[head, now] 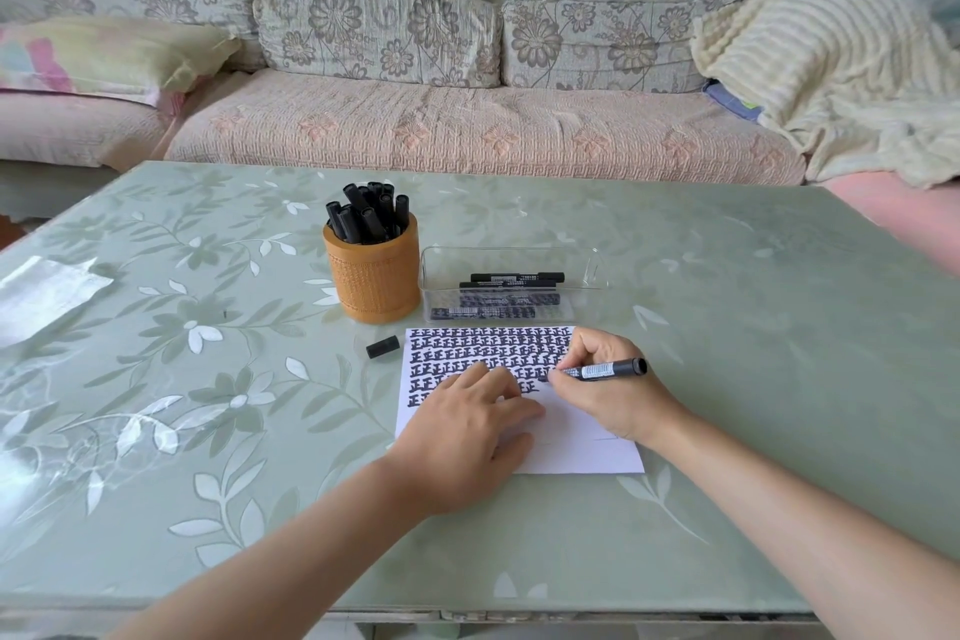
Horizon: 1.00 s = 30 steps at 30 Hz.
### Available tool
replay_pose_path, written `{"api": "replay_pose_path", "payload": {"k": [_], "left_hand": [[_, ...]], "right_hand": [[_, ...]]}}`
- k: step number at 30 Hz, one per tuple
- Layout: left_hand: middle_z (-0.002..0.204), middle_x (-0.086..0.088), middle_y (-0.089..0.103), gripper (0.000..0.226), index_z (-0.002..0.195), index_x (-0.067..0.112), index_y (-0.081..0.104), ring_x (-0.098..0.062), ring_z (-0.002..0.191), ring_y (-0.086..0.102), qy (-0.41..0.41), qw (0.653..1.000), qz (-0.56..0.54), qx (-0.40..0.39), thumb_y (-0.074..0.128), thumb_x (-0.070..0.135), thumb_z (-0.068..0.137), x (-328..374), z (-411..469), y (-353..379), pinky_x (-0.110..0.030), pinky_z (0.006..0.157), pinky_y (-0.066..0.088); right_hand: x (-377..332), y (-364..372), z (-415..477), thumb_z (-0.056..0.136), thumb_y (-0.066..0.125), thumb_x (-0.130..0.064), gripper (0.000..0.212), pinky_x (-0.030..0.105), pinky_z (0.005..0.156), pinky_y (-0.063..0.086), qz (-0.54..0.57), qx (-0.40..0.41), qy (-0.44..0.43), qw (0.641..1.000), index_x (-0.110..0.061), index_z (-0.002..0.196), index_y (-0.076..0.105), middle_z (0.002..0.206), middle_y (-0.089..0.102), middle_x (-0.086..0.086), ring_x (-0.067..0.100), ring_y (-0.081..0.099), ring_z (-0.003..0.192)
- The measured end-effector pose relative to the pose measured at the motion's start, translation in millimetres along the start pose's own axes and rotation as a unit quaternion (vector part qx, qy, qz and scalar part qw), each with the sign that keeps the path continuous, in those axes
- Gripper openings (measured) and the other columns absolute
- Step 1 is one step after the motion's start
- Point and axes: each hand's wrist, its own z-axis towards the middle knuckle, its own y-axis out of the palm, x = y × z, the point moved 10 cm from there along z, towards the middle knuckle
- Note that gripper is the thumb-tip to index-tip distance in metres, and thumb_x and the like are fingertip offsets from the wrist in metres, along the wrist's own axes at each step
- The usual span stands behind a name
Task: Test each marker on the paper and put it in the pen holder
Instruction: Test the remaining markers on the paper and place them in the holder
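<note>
A white paper (571, 447) covered in rows of black marks lies on the table in front of me. My right hand (613, 390) grips a black marker (605, 370), with its tip down on the paper. My left hand (467, 431) rests flat on the sheet with straight fingers. The marker's black cap (383, 347) lies on the table left of the paper. Behind it stands an orange pen holder (374, 276) filled with several black markers. A clear plastic tray (511, 283) to its right holds several more markers.
The table (208, 379) has a green floral cover under glass. A folded white cloth or plastic sheet (44, 296) lies at its left edge. A sofa (467, 130) with cushions and a cream blanket (831, 68) stands beyond the far edge.
</note>
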Motion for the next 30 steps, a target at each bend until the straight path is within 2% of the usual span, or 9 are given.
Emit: {"api": "replay_pose_path", "payload": {"k": [5, 19, 23, 30], "left_hand": [[0.099, 0.008, 0.05, 0.026, 0.113, 0.034, 0.062, -0.016, 0.088, 0.046, -0.003, 1.0, -0.002, 0.0, 0.05, 0.04, 0.09, 0.1, 0.0, -0.2, -0.031, 0.075, 0.043], [0.101, 0.009, 0.05, 0.028, 0.115, 0.034, 0.062, -0.016, 0.09, 0.046, -0.006, 1.0, -0.004, -0.006, 0.049, 0.042, 0.091, -1.5, -0.3, 1.5, -0.032, 0.075, 0.044], [0.1, 0.009, 0.05, 0.028, 0.115, 0.034, 0.062, -0.015, 0.089, 0.045, -0.007, 1.0, -0.005, -0.003, 0.05, 0.041, 0.091, -2.0, -0.4, 0.9, -0.031, 0.074, 0.043], [0.1, 0.009, 0.05, 0.028, 0.114, 0.033, 0.062, -0.015, 0.089, 0.045, -0.005, 1.0, -0.005, -0.002, 0.05, 0.041, 0.091, -1.7, -0.4, 1.1, -0.032, 0.075, 0.043]], "right_hand": [[-4.2, 3.3, -2.1, 0.07, 0.066, -0.022, 0.018, 0.027, 0.051, 0.033, -0.041, -0.013, -0.011, 0.999, -0.016, 0.067, 0.049, 0.056, 0.049, -0.013, 0.01, 0.04, 0.053], [-4.4, 3.1, -0.8, 0.068, 0.066, -0.016, 0.018, 0.031, 0.055, 0.032, -0.026, -0.023, -0.018, 0.999, -0.015, 0.064, 0.048, 0.061, 0.05, -0.007, 0.012, 0.043, 0.057], [-6.6, 3.4, -1.4, 0.066, 0.063, -0.017, 0.017, 0.027, 0.053, 0.03, -0.038, -0.02, -0.019, 0.999, -0.015, 0.064, 0.046, 0.057, 0.046, -0.012, 0.008, 0.04, 0.054], [-7.9, 6.6, -3.4, 0.072, 0.067, -0.015, 0.017, 0.029, 0.056, 0.033, -0.026, -0.044, -0.022, 0.998, -0.014, 0.066, 0.051, 0.061, 0.05, -0.009, 0.01, 0.044, 0.057]]}}
